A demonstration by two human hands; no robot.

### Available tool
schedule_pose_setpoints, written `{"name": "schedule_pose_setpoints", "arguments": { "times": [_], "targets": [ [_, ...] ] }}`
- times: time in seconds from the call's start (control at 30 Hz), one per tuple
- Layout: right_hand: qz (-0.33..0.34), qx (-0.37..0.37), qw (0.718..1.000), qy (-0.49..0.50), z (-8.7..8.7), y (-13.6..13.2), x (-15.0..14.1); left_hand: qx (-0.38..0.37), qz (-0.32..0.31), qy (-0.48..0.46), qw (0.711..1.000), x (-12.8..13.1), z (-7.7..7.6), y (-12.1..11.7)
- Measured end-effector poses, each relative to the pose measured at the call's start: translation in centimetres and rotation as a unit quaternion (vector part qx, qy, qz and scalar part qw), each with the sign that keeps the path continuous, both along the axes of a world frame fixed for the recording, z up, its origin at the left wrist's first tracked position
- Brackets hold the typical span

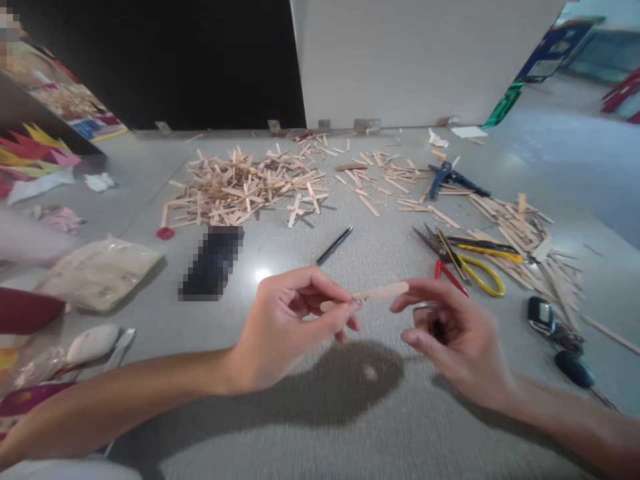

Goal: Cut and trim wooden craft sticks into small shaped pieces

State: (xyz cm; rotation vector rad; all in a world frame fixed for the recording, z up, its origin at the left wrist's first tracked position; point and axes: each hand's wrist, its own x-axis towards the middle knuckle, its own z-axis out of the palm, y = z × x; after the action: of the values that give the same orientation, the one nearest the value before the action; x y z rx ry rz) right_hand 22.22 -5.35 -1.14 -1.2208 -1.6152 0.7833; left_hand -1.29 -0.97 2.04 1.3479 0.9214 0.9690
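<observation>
My left hand (pixel 290 320) is closed in a pinch on one end of a pale wooden craft stick (pixel 377 292), held level above the grey table (pixel 320 413). My right hand (pixel 450 337) is blurred by motion. Its fingertips touch the stick's other end, and its fingers curl around something small and shiny that I cannot make out. Both hands hover over the near middle of the table.
A big heap of wooden sticks (pixel 240 187) lies at the back, more sticks (pixel 525 233) at right. Yellow-handled scissors (pixel 475 267), blue pliers (pixel 450 177), a black pen (pixel 334 245), a phone (pixel 213 263), keys (pixel 555 327), a plastic packet (pixel 97 273) and a white mouse (pixel 93 343) lie around.
</observation>
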Motion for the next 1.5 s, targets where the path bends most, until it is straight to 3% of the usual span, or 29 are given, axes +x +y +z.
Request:
{"name": "schedule_pose_setpoints", "arguments": {
  "times": [0.1, 0.2, 0.27, 0.43, 0.77, 0.97, 1.07, 1.17, 1.27, 1.37, 1.5],
  "targets": [
    [0.024, -0.064, 0.996, 0.052, 3.2, 1.1, -1.4, -0.024, -0.017, -0.013, 0.999, 0.6, 0.1, -0.5],
    [0.017, -0.043, 0.998, 0.035, 5.5, 2.2, -2.2, -0.065, -0.038, -0.044, 0.996, 1.1, 0.5, -0.7],
    [0.009, -0.014, 0.999, 0.03, 6.1, 2.6, -2.4, -0.11, -0.061, -0.068, 0.99, 1.2, 0.8, -0.9],
    [0.031, 0.008, 0.999, 0.034, 6.0, 2.7, -2.4, -0.137, -0.12, -0.059, 0.982, 0.9, 1.2, -1.3],
    [0.094, -0.068, 0.991, 0.061, 6.1, 3.2, -3.2, -0.079, -0.091, -0.018, 0.993, 1.1, 1.0, -1.0],
    [0.089, -0.02, 0.996, 0.008, 5.8, 3.4, -2.7, -0.107, -0.115, 0.005, 0.987, 0.9, 0.7, -1.2],
    [0.043, 0.041, 0.995, -0.074, 5.3, 3.4, -2.3, -0.11, -0.119, 0.03, 0.986, 0.8, 0.6, -1.0],
    [0.01, 0.188, 0.956, -0.225, 4.8, 3.2, -1.5, -0.086, -0.087, 0.028, 0.992, 0.6, 0.9, -0.7],
    [0.048, 0.312, 0.868, -0.383, 4.5, 3.0, -0.6, -0.032, -0.063, 0.027, 0.997, 0.4, 1.6, -0.4],
    [0.044, 0.384, 0.793, -0.471, 4.3, 2.7, -0.1, 0.031, -0.07, 0.031, 0.997, 0.1, 2.5, -0.2],
    [0.013, 0.417, 0.763, -0.493, 3.9, 2.3, 0.0, 0.035, -0.099, 0.039, 0.994, -0.3, 2.9, 0.1]
  ]
}}
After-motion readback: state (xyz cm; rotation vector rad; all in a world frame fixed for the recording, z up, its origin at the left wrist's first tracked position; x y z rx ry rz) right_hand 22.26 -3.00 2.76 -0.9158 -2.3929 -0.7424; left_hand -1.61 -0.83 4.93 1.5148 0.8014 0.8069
